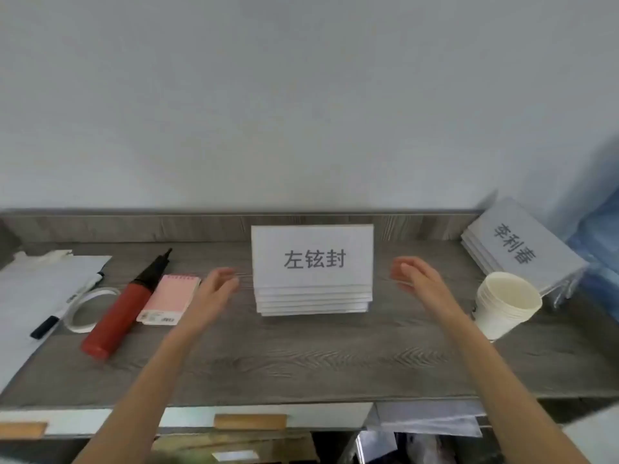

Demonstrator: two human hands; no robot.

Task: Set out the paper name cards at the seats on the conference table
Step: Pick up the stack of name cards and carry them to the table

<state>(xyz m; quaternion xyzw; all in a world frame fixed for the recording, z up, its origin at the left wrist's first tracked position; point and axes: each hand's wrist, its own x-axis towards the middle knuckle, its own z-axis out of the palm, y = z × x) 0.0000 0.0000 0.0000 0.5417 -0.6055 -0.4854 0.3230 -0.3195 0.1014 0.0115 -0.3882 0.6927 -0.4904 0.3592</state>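
A stack of several white paper name cards (312, 262) lies flat in the middle of a grey wooden shelf (301, 356), its top card printed with dark characters. My left hand (216, 289) hovers just left of the stack, fingers apart and empty. On the other side, my right hand (417, 279) is held the same way, palm turned toward the cards. Neither hand touches the stack. A second stack of name cards (522, 249) lies turned at an angle at the far right of the shelf.
Left of my left hand lie a pink notepad (170, 299), a red and black hand pump (124, 306), a roll of tape (88, 309), a black marker (55, 321) and white paper sheets (37, 289). A stack of white cups (505, 303) stands at right. Drawers with wooden handles (250, 421) sit below.
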